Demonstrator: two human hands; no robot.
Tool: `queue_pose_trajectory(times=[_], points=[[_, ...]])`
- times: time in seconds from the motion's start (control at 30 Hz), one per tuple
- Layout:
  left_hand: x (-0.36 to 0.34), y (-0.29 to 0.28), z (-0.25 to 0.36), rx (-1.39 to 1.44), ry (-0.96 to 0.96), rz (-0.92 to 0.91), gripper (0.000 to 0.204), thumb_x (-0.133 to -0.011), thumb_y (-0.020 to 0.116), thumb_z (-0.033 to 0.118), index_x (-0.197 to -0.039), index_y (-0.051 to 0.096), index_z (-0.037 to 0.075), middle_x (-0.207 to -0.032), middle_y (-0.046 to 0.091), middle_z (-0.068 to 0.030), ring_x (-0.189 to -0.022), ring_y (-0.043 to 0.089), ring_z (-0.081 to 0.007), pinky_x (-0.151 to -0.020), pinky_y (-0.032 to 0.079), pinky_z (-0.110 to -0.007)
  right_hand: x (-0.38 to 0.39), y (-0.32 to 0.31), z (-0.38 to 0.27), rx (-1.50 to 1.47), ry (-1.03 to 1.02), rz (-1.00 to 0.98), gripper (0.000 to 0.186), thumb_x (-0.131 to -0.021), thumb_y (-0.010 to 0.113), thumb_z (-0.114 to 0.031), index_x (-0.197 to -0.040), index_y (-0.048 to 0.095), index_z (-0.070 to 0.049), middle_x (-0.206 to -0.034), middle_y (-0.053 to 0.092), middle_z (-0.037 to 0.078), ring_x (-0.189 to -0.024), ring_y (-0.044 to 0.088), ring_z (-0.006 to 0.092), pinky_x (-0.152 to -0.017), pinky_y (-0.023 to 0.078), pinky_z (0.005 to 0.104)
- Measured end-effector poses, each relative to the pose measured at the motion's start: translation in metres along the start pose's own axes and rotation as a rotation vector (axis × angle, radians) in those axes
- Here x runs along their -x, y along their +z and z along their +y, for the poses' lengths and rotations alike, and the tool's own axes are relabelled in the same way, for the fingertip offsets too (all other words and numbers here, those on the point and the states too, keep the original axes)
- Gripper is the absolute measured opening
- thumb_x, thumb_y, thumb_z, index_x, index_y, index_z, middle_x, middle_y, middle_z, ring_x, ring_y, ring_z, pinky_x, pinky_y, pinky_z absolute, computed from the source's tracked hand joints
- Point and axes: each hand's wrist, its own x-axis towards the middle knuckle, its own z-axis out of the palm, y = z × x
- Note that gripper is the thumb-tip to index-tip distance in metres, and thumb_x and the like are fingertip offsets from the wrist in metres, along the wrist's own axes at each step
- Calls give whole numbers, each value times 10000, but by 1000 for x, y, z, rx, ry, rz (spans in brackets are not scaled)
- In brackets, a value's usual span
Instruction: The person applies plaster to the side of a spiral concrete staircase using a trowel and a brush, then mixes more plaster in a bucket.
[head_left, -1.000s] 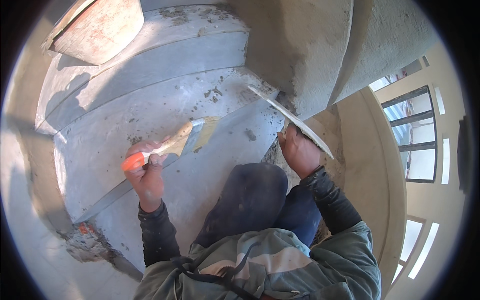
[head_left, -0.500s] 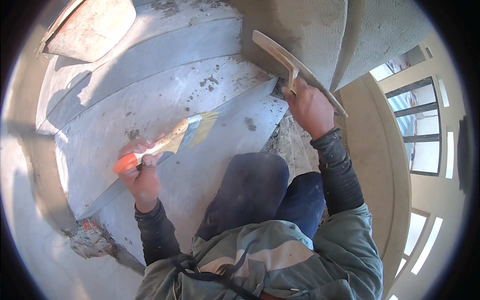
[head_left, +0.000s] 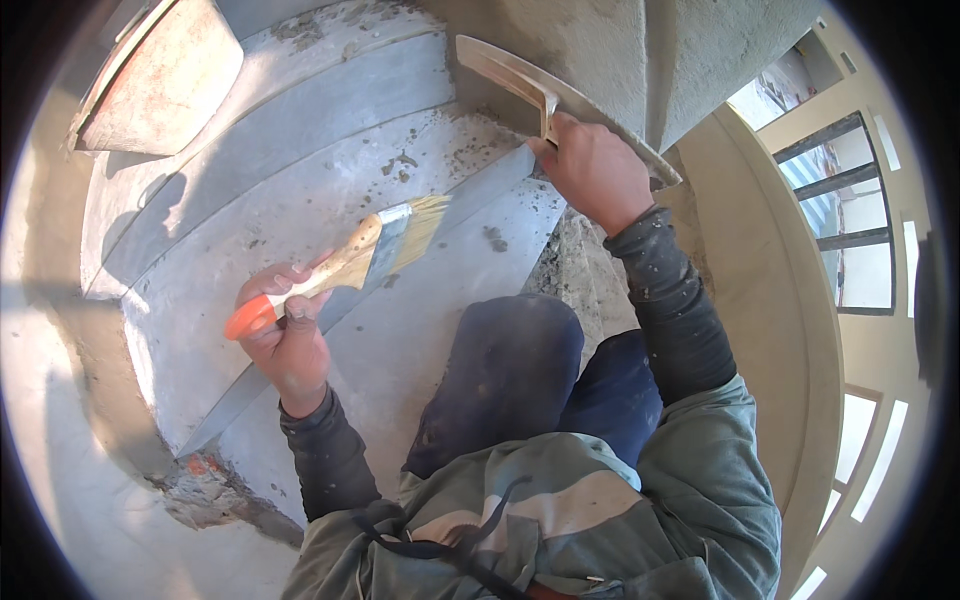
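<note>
My left hand (head_left: 290, 350) is closed round the handle of a wide flat paintbrush (head_left: 352, 258) with an orange handle end and pale bristles. The brush is held above the grey steps, its bristles pointing to the right and slightly away from me. In my right hand (head_left: 603, 178) is the grip of a pale plastering float (head_left: 503, 68). Its long thin blade lies along the foot of the grey plastered wall (head_left: 590, 45); whether it fully touches the wall I cannot tell.
Curved grey steps (head_left: 300, 190) with scattered mortar crumbs (head_left: 402, 165) lie before me. A mortar-stained bucket (head_left: 165, 85) stands at the far left on a step. Broken masonry (head_left: 215, 492) shows at the lower left. A curved ledge (head_left: 770, 300) runs along the right.
My right hand and the float have moved a little away and to the left along the wall, the blade lying flatter. The view has turned slightly. The left hand keeps the brush.
</note>
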Motion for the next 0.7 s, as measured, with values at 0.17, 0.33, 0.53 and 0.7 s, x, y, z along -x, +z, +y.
queue_pose_trajectory(times=[0.17, 0.33, 0.53, 0.7], points=[[-4, 2, 8, 65, -14, 22, 240, -953, 620, 64, -1165, 508, 67, -1151, 505, -102, -1148, 589, -338, -986, 556, -487, 19, 13, -9, -27, 1, -22, 269, -926, 599, -289, -920, 640, -24, -753, 692, 202, -713, 694, 389, -652, 566, 485], [-9, 34, 8, 88, -59, -34, 224, -957, 624, 78, -1151, 514, 73, -1136, 513, -100, -1092, 593, -277, -994, 552, -493, 8, 22, 14, -18, 40, -92, 255, -912, 573, -253, -910, 659, -13, -807, 702, 213, -764, 703, 384, -708, 571, 480], [-6, 25, -2, 22, 19, -92, 226, -957, 645, 117, -1132, 511, 70, -1116, 527, -99, -1152, 591, -363, -949, 581, -485, 27, 8, 29, 57, 17, -188, 269, -897, 583, -264, -901, 666, -8, -794, 694, 215, -773, 694, 389, -717, 561, 484], [0, 13, 6, -2, -59, -25, 238, -952, 655, 122, -1137, 515, 70, -1108, 535, -97, -1157, 598, -380, -939, 584, -463, 47, -34, 39, 79, 65, -172, 295, -888, 633, -314, -911, 669, -21, -762, 684, 198, -754, 689, 381, -707, 553, 483]])
